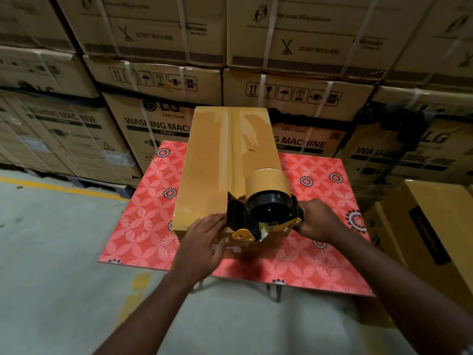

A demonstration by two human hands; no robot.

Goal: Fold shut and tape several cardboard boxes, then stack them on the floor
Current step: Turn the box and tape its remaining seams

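Gripping the tape dispenser [268, 208], right hand [317, 219] curled; left hand [202, 242] flat against the box [220, 155].

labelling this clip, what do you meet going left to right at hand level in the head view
floor → table → left hand → tape dispenser → right hand → floor box

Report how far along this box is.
Done: the box on the table is folded shut, glossy tape along its top seam. In hand: right hand grips the tape dispenser at the near end; left hand rests on the box. Left: finishing that end, stacking on the floor.
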